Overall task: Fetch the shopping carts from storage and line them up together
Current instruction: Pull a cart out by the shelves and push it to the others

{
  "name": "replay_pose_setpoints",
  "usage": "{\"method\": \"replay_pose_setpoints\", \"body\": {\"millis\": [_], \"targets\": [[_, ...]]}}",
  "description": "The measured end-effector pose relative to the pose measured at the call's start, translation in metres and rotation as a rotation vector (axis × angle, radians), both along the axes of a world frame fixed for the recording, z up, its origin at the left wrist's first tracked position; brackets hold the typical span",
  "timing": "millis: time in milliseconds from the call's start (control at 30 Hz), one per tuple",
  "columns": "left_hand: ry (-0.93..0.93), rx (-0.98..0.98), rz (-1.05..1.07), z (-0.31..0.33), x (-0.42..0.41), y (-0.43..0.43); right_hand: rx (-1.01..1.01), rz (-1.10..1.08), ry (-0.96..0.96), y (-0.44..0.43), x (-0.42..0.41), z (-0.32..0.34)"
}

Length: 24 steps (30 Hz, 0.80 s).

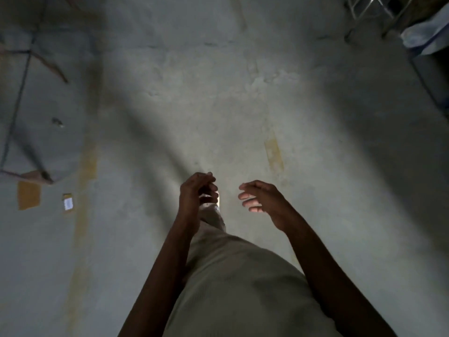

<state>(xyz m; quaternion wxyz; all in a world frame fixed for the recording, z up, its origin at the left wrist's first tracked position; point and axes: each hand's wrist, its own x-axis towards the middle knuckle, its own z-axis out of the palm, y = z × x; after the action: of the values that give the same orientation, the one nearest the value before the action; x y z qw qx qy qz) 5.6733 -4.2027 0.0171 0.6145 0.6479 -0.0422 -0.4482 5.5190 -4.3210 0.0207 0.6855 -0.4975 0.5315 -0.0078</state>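
Hovering empty above concrete floor [218, 93]: left hand [196, 193] loosely curled, right hand [260, 198] spread.

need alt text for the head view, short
Looking down, a person's empty left hand and right hand hang open over a bare concrete floor. A metal frame shows top right; paper scraps lie at left.

Pretty dim in here, mostly a grey concrete floor [218, 93] with cracks and scuffs, plus faded yellow painted stripes [85, 166] running along it. On the left there's a flat brown cardboard scrap [28, 195] lying beside a small white-labelled card [68, 203], and above those a dark thin metal frame [17, 105], blurry. Top right corner has a crumpled pale blue plastic sheet [422, 35] next to some silver metal bars [369, 8], can't tell what they belong to.
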Motion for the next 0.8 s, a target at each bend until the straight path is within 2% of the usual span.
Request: {"method": "replay_pose_setpoints", "body": {"millis": [200, 300, 433, 533, 633, 800], "targets": [[-0.054, 0.011, -0.34, 0.041, 0.094, -0.231, -0.24, -0.374, -0.068, -0.173, 0.051, 0.06], [-0.097, -0.067, -0.516, 0.06, 0.116, -0.34, -0.224, -0.524, -0.089, -0.235, 0.046, 0.073], [-0.129, -0.067, -0.587, 0.05, 0.125, -0.471, -0.142, -0.75, -0.098, -0.329, 0.046, 0.05], [-0.089, -0.022, -0.595, 0.027, 0.116, -0.555, -0.104, -0.797, -0.126, -0.42, 0.056, 0.032], [-0.042, 0.042, -0.674, 0.007, 0.102, -0.63, -0.102, -0.744, -0.159, -0.529, 0.067, 0.028], [-0.016, 0.045, -0.829, 0.027, 0.088, -0.775, -0.26, -0.726, -0.178, -0.727, 0.076, 0.065]]}}
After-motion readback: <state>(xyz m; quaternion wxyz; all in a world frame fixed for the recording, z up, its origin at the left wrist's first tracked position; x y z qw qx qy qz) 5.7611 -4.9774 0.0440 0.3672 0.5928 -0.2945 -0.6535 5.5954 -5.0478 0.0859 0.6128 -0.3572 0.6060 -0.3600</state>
